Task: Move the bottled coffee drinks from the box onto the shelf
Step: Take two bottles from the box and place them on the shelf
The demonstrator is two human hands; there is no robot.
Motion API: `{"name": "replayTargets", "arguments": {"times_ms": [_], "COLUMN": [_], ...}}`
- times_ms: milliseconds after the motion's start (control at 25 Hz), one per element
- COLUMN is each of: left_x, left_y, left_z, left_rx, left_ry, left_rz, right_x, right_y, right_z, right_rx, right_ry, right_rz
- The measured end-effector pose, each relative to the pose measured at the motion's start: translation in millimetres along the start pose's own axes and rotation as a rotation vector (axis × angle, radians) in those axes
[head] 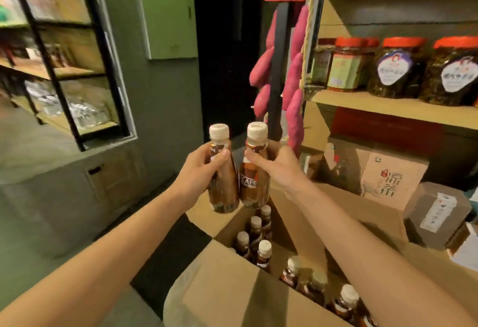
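Note:
My left hand (200, 168) grips a brown coffee bottle (224, 192) with a cream cap by its upper body. Right beside it, my right hand (278, 167) holds a second coffee bottle (254, 184) the same way. Both bottles are upright, side by side, raised above the open cardboard box (227, 290). Several more capped bottles (263, 251) stand inside the box below my arms. The wooden shelf (388, 108) is to the right, above the box.
Red-lidded jars (395, 68) stand along the shelf board. Pink sweet-potato decorations (292, 86) hang at the shelf's left post. Cardboard cartons (388, 179) sit under the shelf to the right. A black-framed rack (51, 68) is at the left.

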State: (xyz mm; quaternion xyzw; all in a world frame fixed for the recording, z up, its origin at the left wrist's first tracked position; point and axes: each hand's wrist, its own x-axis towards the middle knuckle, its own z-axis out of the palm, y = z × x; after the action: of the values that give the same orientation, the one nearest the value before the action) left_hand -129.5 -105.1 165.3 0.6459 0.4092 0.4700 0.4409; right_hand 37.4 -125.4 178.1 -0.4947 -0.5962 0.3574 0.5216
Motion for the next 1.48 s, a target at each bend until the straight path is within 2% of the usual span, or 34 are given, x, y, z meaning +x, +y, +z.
{"name": "replayTargets", "arguments": {"times_ms": [280, 400, 680, 840, 1160, 1480], "left_x": [-56.0, -82.5, -108.5, -103.3, -27.3, 136.9], "left_y": [15.1, 17.1, 19.0, 19.0, -44.4, -102.0], "left_z": [-191.4, -282.3, -523.1, -643.1, -829.2, -1014.5], "left_rx": [0.037, 0.072, 0.207, 0.247, 0.244, 0.219], "left_ry": [0.414, 0.534, 0.693, 0.744, 0.852, 0.886], "left_rz": [0.020, 0.040, 0.043, 0.022, -0.021, -0.028], "right_x": [32.0, 44.6, 92.1, 133.6, 266.7, 467.8], "right_y": [-68.4, -94.8, -160.2, -187.2, -190.6, -184.4], "right_z": [185.8, 283.2, 526.2, 652.9, 849.3, 1017.6], "right_rx": [0.113, 0.178, 0.289, 0.347, 0.367, 0.313], "right_ry": [-0.314, -0.408, -0.583, -0.628, -0.701, -0.764], "right_rz": [-0.125, -0.135, -0.174, -0.166, -0.165, -0.226]}}
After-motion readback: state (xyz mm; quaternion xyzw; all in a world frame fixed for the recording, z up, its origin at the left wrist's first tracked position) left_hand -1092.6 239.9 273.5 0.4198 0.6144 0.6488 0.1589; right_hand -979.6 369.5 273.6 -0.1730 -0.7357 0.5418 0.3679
